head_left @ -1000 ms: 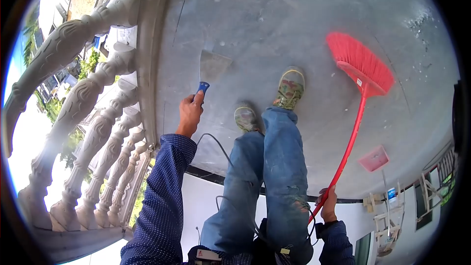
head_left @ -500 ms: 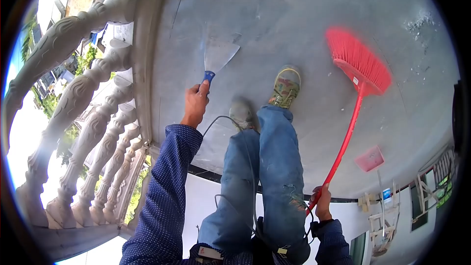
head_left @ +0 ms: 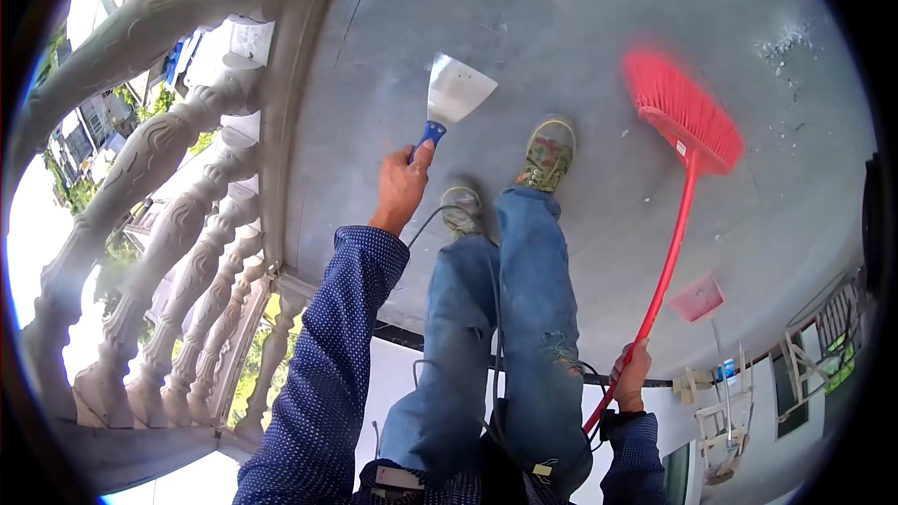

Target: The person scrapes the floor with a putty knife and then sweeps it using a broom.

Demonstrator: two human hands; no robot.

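My left hand (head_left: 404,184) is closed round the blue handle of a putty knife (head_left: 458,90). Its wide metal blade points forward, above the grey floor. Down at the right, my right hand (head_left: 631,376) grips the red handle of a broom (head_left: 673,257). The broom's red bristle head (head_left: 681,110) is ahead on the right, slightly blurred at its far edge; I cannot tell whether it touches the floor. Both of my shoes (head_left: 548,148) stand between the two tools.
A carved white balustrade (head_left: 154,154) runs along the left. Pale debris (head_left: 788,45) lies on the floor at the far right. A pink dustpan (head_left: 698,297) with a long handle and a wooden frame (head_left: 722,430) are at the lower right. A dark cable (head_left: 497,318) hangs along my legs.
The putty knife has moved right with my left hand, and its blade now shows brighter. My left shoe has shifted slightly. The broom stays nearly in place, its handle still in my right hand.
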